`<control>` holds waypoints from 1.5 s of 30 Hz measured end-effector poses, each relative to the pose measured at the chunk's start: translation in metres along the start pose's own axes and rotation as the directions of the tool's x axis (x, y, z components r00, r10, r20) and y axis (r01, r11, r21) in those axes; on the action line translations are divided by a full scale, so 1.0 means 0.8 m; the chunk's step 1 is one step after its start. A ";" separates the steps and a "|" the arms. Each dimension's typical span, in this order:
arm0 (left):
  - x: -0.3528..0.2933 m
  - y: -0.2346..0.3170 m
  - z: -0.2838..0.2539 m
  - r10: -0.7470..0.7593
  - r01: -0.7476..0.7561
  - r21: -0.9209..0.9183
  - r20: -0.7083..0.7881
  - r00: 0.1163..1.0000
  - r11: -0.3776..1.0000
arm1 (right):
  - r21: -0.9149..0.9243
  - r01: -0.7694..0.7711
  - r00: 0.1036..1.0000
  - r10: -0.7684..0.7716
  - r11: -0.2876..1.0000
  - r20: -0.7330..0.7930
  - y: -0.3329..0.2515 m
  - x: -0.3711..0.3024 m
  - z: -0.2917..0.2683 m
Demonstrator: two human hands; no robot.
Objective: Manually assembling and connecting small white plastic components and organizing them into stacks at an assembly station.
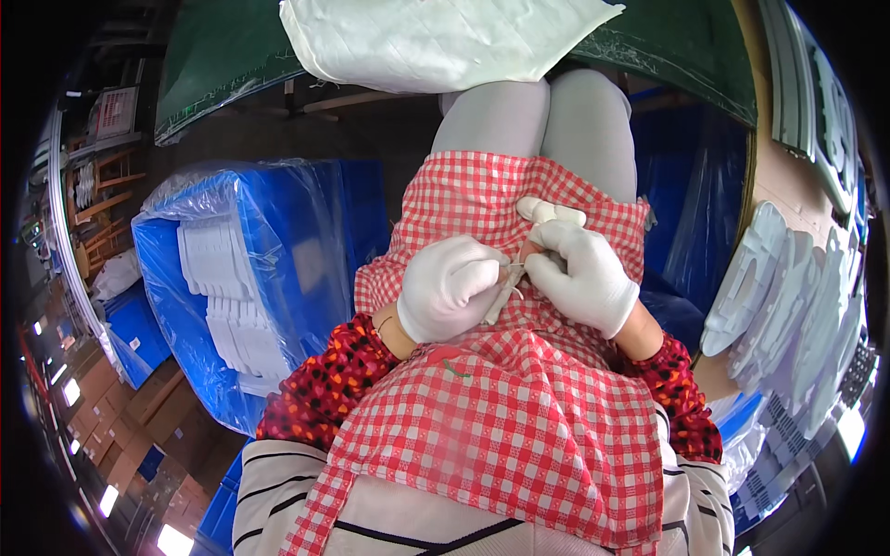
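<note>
In white gloves, both my hands meet over my lap, on a red-and-white checked apron (464, 408). My left hand (450, 289) is closed, its thumb and forefinger pinched together. Close beside it my right hand (582, 278) pinches too. A thin whitish strand (515, 266) runs across the small gap between the fingertips; its kind is too small to tell. Below the fingertips a narrow off-white strip (501, 304) hangs against the apron, its upper end hidden by the fingers. Just beyond my right hand, a soft white rolled piece (549, 212) lies on the apron.
A green-topped table (227, 56) stands ahead, with a white padded sheet (445, 42) on it. To the left, a blue plastic-lined bin (278, 250) holds stacked white moulded parts (215, 259). More pale parts (774, 287) stand at the right. Cartons (111, 426) fill the far left.
</note>
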State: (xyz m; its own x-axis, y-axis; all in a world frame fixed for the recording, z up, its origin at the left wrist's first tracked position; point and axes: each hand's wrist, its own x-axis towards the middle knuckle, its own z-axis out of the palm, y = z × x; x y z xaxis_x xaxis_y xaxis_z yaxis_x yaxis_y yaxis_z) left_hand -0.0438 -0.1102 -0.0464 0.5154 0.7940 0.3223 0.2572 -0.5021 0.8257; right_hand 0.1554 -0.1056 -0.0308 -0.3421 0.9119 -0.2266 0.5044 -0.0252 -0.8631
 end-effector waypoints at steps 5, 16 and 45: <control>0.000 0.001 0.003 -0.055 0.055 -0.011 -0.046 0.997 0.998 | 0.113 0.101 0.995 -0.101 0.988 -0.007 -0.015 0.004 -0.013; -0.001 0.012 -0.001 -0.338 0.332 -0.181 -0.007 0.941 0.926 | 0.425 -0.335 0.930 0.223 0.841 0.293 -0.016 -0.007 -0.025; 0.015 -0.007 -0.010 -0.514 0.637 -0.434 0.376 0.771 0.637 | 0.217 -0.317 0.948 0.307 0.923 0.083 -0.014 -0.033 0.001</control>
State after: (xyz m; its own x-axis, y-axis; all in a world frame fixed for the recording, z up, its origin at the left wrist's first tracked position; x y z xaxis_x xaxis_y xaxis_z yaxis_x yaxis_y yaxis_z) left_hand -0.0456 -0.0953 -0.0434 0.5727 0.7412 -0.3501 0.1375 0.3341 0.9324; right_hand 0.1580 -0.1294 -0.0151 -0.2352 0.8231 -0.5168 0.4018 -0.4018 -0.8229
